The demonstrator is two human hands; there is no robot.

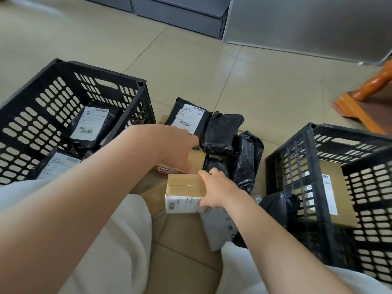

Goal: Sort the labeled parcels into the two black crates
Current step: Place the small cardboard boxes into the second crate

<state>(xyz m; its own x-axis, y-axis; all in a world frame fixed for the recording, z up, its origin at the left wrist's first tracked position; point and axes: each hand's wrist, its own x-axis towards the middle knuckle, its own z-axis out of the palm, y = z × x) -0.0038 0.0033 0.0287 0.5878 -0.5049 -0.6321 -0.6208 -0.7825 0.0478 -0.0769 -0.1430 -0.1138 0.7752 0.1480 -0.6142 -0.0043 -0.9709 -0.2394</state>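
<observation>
My right hand (214, 187) has the small cardboard box (184, 193), fingers (214, 174) curled over its far right corner and thumb against the near side, so it is gripped at one end. The box sits on the floor just in front of my knees, between the two crates. It looks stiff and square-edged, brown board with a tape seam along the top and a white label on the near face. I judge it light, since one hand manages it, and the board gives a dry surface that should not slip. Taking it across the short sides by the corners seems safest, away from the glossy label.

My left hand (180, 149) reaches just beyond the box toward a flatter carton (196, 161) behind it; its fingertips are hidden by the hand itself, so I cannot tell whether they have closed on anything.

Beyond the box lies a black mailer (188, 117) with white labels, and to the right of it several crinkled black plastic bags (233, 145). Those look soft and slick, and I would bunch a fold rather than pinch a flat side.

The left crate (70, 81), left of the box, is rigid black lattice plastic holding two labeled black mailers. The right crate (318, 158) holds a labeled carton.
</observation>
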